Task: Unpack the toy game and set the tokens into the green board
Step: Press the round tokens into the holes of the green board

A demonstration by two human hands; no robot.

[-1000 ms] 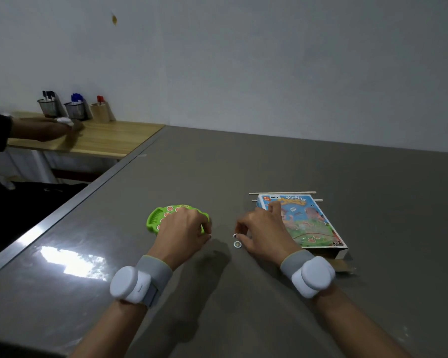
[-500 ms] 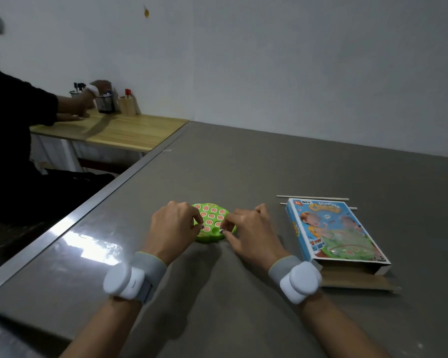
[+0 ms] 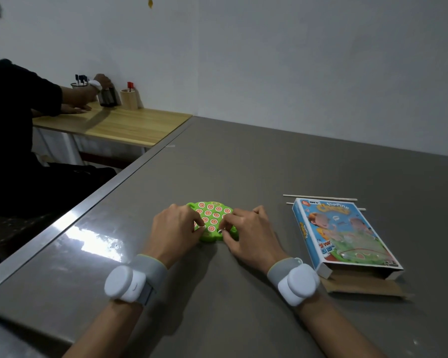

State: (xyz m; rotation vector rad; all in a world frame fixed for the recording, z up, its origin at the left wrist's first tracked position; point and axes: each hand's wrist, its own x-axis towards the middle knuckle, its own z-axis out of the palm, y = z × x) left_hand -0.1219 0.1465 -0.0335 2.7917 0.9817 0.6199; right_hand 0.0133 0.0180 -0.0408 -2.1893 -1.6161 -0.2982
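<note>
The green board [image 3: 213,237] lies flat on the grey table [image 3: 243,164], and several round red-and-white tokens [image 3: 212,215] sit in its holes. My left hand [image 3: 173,232] curls over the board's left edge, fingertips on it. My right hand [image 3: 248,237] is at the board's right side and pinches a small white token [image 3: 220,230] between thumb and forefinger, just above the board's near edge. The hands hide the board's left and right sides. To the right lies the blue game box [image 3: 344,233], its near end open with a brown flap [image 3: 365,286] folded out.
Two thin wooden sticks [image 3: 321,197] lie just beyond the box. The table's metal edge [image 3: 88,202] runs diagonally on the left. Beyond it, a person in black sits at a wooden desk [image 3: 119,125] with pen holders [image 3: 129,99].
My right hand has taken the loose token off the table and brought it to the board. Both hands now meet at the board. The view has shifted left.
</note>
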